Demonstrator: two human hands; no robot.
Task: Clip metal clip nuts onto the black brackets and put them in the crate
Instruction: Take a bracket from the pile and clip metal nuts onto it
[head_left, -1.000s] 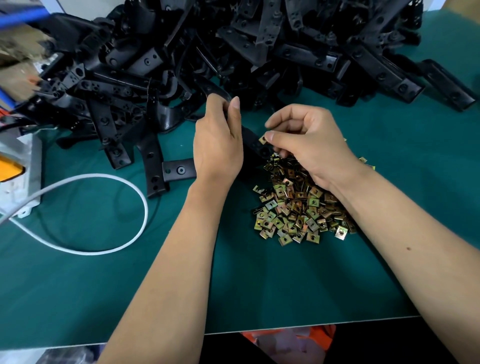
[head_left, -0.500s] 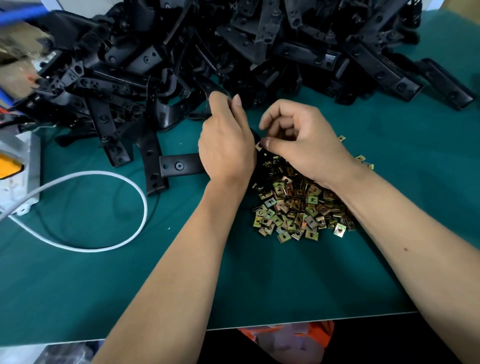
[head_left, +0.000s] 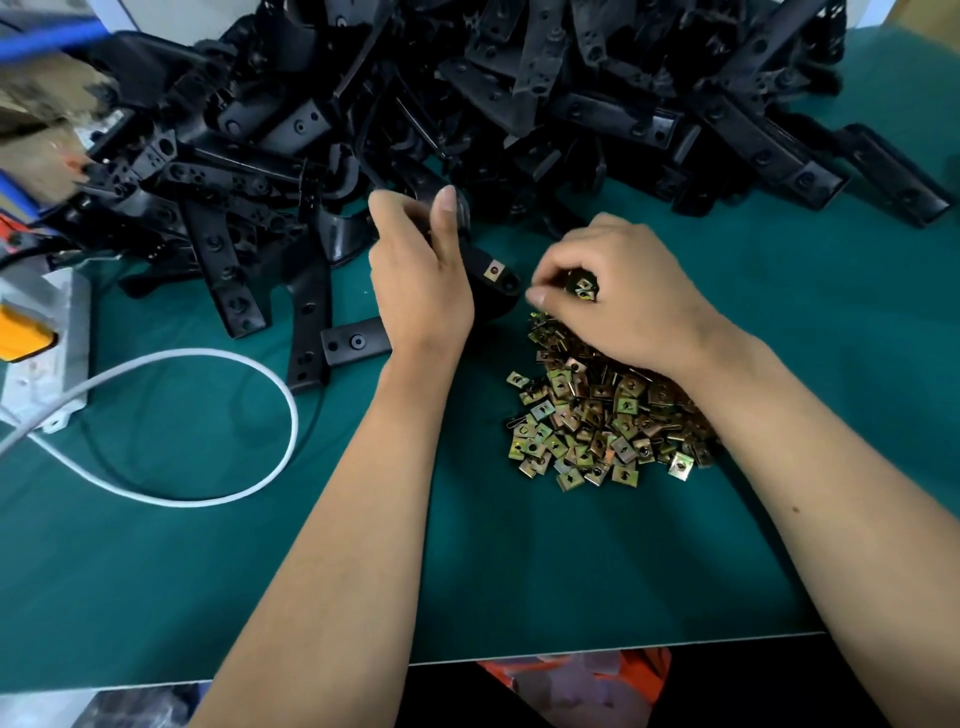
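While the left hand (head_left: 421, 291) grips a black bracket (head_left: 488, 291) w/ fingers curled round it, thumb up along its top, the bracket sits just above the green surface (head_left: 519, 571) near the middle, btwn the big bracket pile and the nut heap. One clip nut (head_left: 494, 270) is already on the bracket's end, beside a round hole. A flat tab of the same bracket pokes out left of the wrist.

Right hand (head_left: 623, 296) is just right of the bracket, fingers clenched round a clip nut held in the curl (head_left: 583, 287), index tip pointing at the bracket end w/out touching it. Heel of that hand and forearm rest over the heap of clip nuts (head_left: 597, 421), brass/greenish squares spread toward the near edge, middle-right of the surface.

Pile of black brackets (head_left: 467, 104) fills the far edge, left to right, a few long ones spilling toward the left side. White cable (head_left: 218, 415) loops over the left part of the surface, running off to a grey box w/ an orange part (head_left: 41, 338) at the left edge. Blurred cardboard and blue bits at far left corner. Below the near edge something orange shows; can't tell what.
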